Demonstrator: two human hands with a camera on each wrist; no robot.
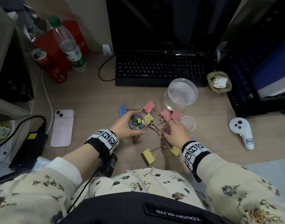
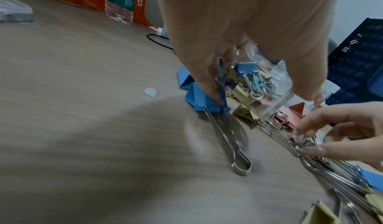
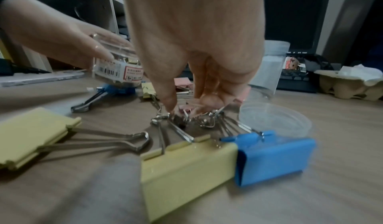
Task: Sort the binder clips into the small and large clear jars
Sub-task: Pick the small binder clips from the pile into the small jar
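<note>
Dim, soft indoor light; wrist views blurred, edges warped.

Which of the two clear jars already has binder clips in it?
The small clear plastic jar gripped by the left hand; it holds small coloured clips, while the large clear plastic jar by the keyboard holds none.

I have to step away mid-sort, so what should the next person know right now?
Left hand grips the small jar, already holding small clips.
Right hand is pinching a small pink clip among the wire handles on the desk.
Large jar stands open and empty by the keyboard; a clear lid lies beside the right hand.
Left: all the large clips, yellow, pink and blue, into the large jar.
</note>
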